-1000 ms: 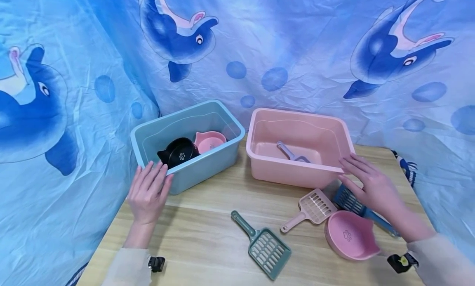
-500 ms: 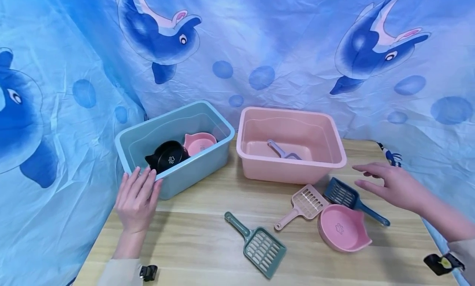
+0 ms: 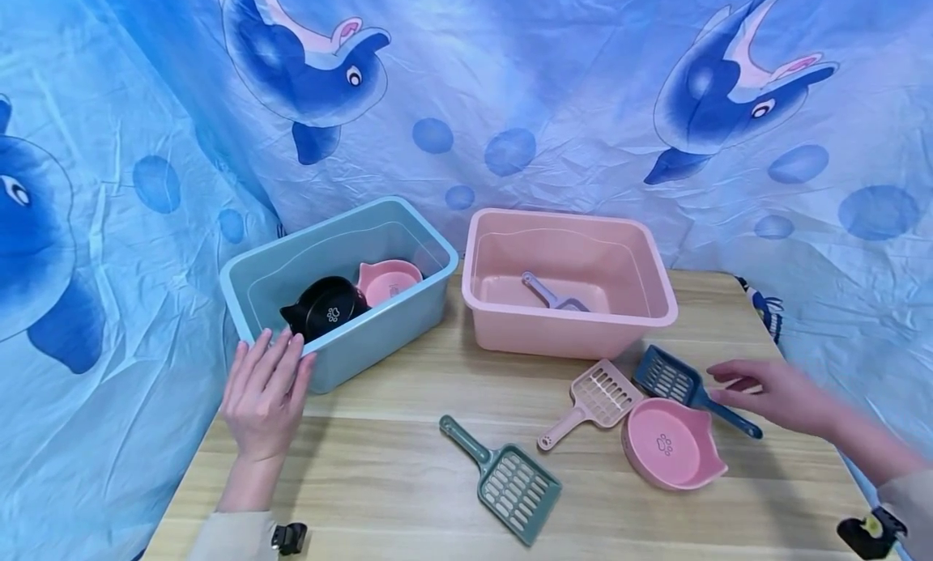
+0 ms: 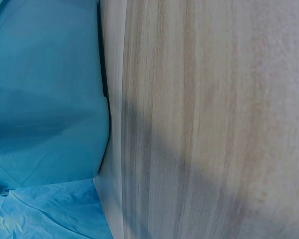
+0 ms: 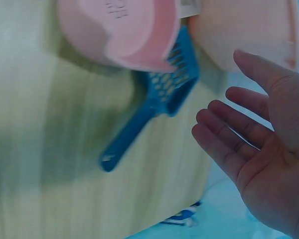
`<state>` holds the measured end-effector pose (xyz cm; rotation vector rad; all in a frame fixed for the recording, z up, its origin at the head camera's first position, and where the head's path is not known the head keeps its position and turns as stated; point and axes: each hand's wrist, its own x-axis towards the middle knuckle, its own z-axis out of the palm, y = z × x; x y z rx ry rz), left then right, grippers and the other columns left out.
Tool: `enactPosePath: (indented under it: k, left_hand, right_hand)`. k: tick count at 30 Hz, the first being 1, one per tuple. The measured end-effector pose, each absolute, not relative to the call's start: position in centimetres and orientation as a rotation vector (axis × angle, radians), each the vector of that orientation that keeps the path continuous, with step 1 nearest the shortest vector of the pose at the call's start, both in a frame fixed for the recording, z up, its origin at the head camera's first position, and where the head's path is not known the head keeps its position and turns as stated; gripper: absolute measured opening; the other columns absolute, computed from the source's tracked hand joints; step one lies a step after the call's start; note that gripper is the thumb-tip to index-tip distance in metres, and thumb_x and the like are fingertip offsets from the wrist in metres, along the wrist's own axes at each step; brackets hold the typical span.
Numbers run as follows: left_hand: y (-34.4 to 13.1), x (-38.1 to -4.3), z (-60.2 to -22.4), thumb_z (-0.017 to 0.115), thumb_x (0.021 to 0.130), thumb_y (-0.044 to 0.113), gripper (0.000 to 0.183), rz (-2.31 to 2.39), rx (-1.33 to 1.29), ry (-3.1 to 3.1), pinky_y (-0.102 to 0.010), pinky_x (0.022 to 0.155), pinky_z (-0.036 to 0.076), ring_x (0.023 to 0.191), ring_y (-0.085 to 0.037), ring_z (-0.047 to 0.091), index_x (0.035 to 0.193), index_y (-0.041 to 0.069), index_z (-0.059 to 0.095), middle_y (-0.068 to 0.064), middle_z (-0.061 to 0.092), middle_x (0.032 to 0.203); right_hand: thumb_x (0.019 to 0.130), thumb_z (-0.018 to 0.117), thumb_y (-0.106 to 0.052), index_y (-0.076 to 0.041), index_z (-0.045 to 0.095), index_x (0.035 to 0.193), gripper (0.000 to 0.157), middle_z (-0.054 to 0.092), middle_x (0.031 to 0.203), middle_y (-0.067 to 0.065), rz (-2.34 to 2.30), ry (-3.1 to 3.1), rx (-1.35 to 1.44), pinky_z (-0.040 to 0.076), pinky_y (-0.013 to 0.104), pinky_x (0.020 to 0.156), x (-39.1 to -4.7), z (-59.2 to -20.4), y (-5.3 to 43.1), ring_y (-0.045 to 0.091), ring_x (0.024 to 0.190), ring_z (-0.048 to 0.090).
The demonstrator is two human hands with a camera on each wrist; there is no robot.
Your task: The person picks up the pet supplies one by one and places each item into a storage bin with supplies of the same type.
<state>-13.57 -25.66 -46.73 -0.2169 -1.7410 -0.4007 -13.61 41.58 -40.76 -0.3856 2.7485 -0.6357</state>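
My left hand (image 3: 264,399) rests its fingertips on the near left rim of a light blue bin (image 3: 386,342). Inside that bin are a black cat-ear bowl (image 3: 321,300) and a pink cat-ear bowl (image 3: 394,276). Over at the right, my right hand (image 3: 787,399) is held with relaxed fingers beside a dark blue litter scoop (image 3: 734,418), its palm bare in the right wrist view. The scoop's handle (image 5: 127,137) lies apart from the fingers there. Against the scoop's near side sits a larger pink cat-ear bowl (image 3: 666,452), and a pale pink litter scoop (image 3: 564,425) lies to its left.
A pink bin (image 3: 561,330) stands at the back with a lilac scoop (image 3: 539,288) inside. A green litter scoop (image 3: 481,448) lies at the front middle of the wooden table (image 3: 379,472). Dolphin-print blue cloth (image 3: 568,75) hangs behind and on the left.
My right hand has left the pink bin's right rim, moving right and then down toward the dark blue scoop. My left hand stays at the blue bin. The head view has shifted slightly.
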Motion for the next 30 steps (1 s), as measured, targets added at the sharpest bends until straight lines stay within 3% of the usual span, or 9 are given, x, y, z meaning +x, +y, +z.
enactPosePath:
  k: [5,10,20,30]
  left_hand:
    - [-25.7,-13.5,-46.7,0.072,0.103,0.040,0.034,-0.412,-0.212,-1.759,-0.056,0.111,0.053,0.109,-0.043,0.076,0.118,0.012,0.083,-0.014,0.079,0.117]
    - [-25.7,-13.6,-46.7,0.072,0.103,0.040,0.034,-0.429,-0.204,-1.762,-0.057,0.112,0.052,0.111,-0.042,0.075,0.118,0.012,0.083,-0.013,0.079,0.117]
    - [-25.7,-13.5,-46.8,0.073,0.102,0.041,0.035,-0.456,-0.181,-1.789,-0.056,0.113,0.052,0.111,-0.043,0.075,0.117,0.012,0.083,-0.013,0.079,0.118]
    - [-25.7,-13.4,-46.8,0.074,0.101,0.040,0.034,-0.463,-0.180,-1.788,-0.057,0.113,0.051,0.109,-0.044,0.075,0.116,0.011,0.084,-0.013,0.079,0.117]
  right_hand:
    - [0.102,0.075,-0.024,0.010,0.068,0.131,0.045,0.076,0.120,0.021,-0.738,2.644,-0.325,0.062,0.023,0.076,-12.8,-42.4,42.4,0.014,0.096,0.074]
    - [0.106,0.069,-0.025,0.014,0.062,0.136,0.049,0.075,0.121,0.020,-0.878,2.497,-0.165,0.066,0.031,0.077,-12.0,-43.7,43.0,0.020,0.097,0.074]
    - [0.115,0.052,-0.026,0.021,0.042,0.146,0.058,0.069,0.132,0.024,-1.215,2.102,0.011,0.065,0.045,0.091,-11.1,-46.1,44.2,0.021,0.110,0.073]
    - [0.116,0.047,-0.024,0.024,0.039,0.140,0.054,0.071,0.126,0.011,-1.350,1.964,0.025,0.065,0.036,0.092,-10.9,-47.7,44.3,0.019,0.110,0.072]
